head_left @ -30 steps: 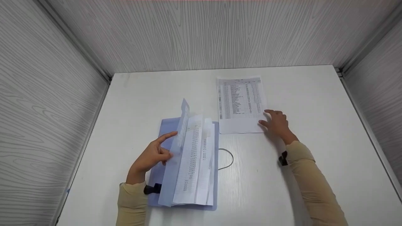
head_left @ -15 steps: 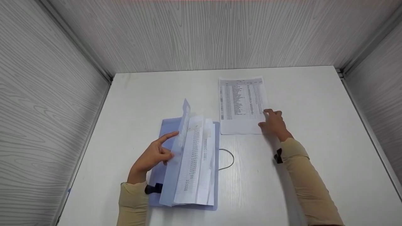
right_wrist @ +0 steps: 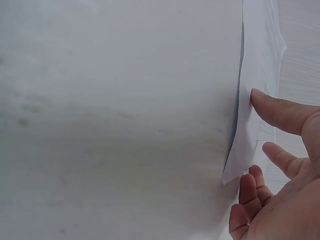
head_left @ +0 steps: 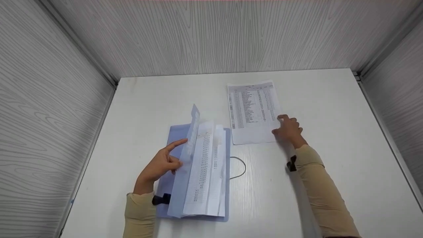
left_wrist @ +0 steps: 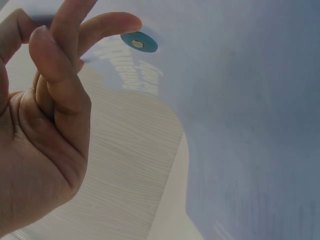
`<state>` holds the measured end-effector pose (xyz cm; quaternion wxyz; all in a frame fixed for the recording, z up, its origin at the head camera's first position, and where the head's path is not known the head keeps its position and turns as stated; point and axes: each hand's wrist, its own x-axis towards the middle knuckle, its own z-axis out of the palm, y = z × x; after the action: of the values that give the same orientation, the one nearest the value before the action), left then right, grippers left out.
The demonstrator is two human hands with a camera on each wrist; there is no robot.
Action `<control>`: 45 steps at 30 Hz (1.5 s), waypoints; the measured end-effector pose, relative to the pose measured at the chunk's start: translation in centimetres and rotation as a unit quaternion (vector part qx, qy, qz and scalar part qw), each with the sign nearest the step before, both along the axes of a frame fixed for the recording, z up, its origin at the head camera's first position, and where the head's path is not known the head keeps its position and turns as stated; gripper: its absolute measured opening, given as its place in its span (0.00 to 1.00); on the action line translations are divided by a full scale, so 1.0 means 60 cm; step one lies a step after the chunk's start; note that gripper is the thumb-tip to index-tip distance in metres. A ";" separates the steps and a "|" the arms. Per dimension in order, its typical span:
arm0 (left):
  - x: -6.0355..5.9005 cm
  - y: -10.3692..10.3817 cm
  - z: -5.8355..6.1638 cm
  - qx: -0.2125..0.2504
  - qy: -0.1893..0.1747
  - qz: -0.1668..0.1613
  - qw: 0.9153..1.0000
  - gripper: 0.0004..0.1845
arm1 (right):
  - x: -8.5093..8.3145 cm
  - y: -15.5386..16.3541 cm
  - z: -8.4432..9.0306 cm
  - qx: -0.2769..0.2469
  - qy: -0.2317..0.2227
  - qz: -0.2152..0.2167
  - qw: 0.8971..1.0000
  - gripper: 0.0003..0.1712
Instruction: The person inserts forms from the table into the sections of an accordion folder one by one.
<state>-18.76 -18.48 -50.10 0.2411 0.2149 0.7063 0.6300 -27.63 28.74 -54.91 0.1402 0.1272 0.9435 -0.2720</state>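
**One sheet out on the desk, the folder held open**

Our left hand point(head_left: 158, 165) has its grip on the raised flap of the blue folder point(head_left: 180, 172): forefinger stretched along the flap, the other fingers curled at its edge, propping it upright. Inside the open folder lie several printed pages point(head_left: 206, 175), stacked and a little fanned. Our right hand point(head_left: 288, 129) has no closed grip; its fingers are spread, their tips on the right edge of a loose printed sheet point(head_left: 252, 112), whose near corner lifts slightly off the desk point(head_left: 330, 109) in the right wrist view.

We judge the work partway: one sheet lies outside the folder, the rest inside it. A thin black cord loop point(head_left: 240, 168) lies between folder and sheet. Walls close three sides; open desk remains on the right and at the far left.
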 end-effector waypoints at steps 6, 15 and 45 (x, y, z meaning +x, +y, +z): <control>-0.004 -0.006 0.001 -0.005 0.000 0.002 1.000 0.39 | 0.000 -0.003 0.005 -0.033 -0.009 -0.012 0.999 0.44; -0.014 -0.015 0.005 -0.003 0.002 -0.002 1.000 0.39 | -0.008 0.008 0.004 -0.066 -0.016 0.008 0.998 0.44; -0.013 -0.015 0.012 -0.001 0.002 0.000 1.000 0.40 | 0.031 0.044 0.008 -0.167 0.057 0.029 0.984 0.38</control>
<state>-19.51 -19.39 -49.40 0.2397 0.2158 0.7073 0.6290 -25.75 31.35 -54.45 0.1133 0.0584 0.8946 -0.4284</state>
